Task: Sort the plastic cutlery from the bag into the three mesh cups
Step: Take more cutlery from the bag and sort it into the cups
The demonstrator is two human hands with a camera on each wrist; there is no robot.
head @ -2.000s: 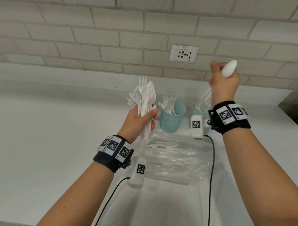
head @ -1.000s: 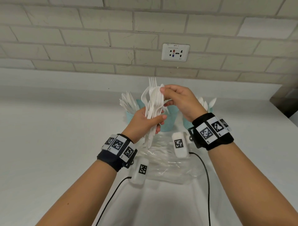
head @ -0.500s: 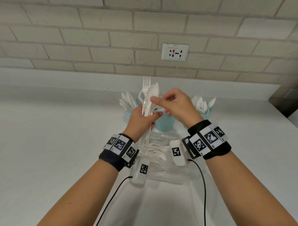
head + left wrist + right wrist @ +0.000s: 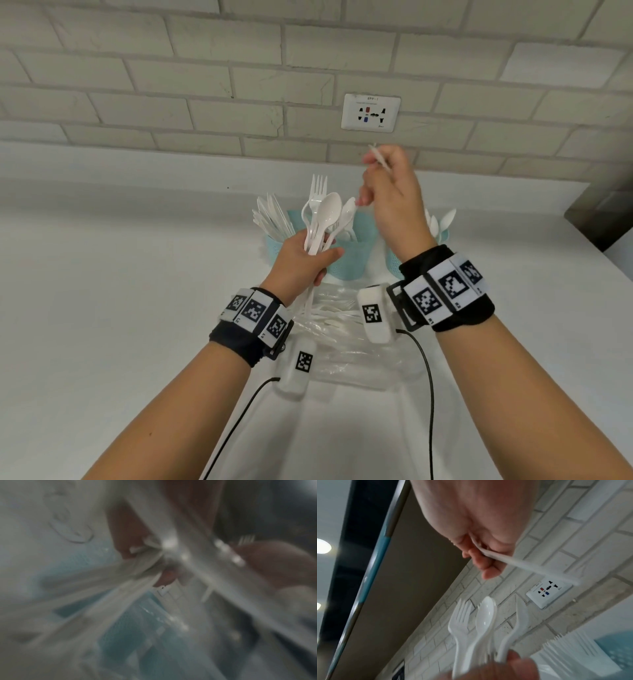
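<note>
My left hand (image 4: 306, 262) grips a bundle of white plastic cutlery (image 4: 320, 219) upright, with a fork and spoons on top; the left wrist view shows it only as a blur (image 4: 171, 550). Above and to the right of the bundle, my right hand (image 4: 382, 178) pinches a single white piece (image 4: 527, 564) by its handle, and its head is hidden in the hand. Behind stand three teal mesh cups: the left cup (image 4: 275, 245) holds knives, the middle cup (image 4: 356, 258) forks, and the right cup (image 4: 394, 265) spoons. The clear bag (image 4: 346, 349), with cutlery inside, lies on the counter under my wrists.
A white brick wall with a power socket (image 4: 370, 112) rises directly behind the cups. The white counter (image 4: 120, 274) stretches left and right. A dark object (image 4: 603, 219) sits at the counter's far right edge. Cables hang from both wrist cameras.
My right hand came back from the right cup, pinched one piece in the bundle and has lifted it up and to the right. The left hand has kept holding the bundle.
</note>
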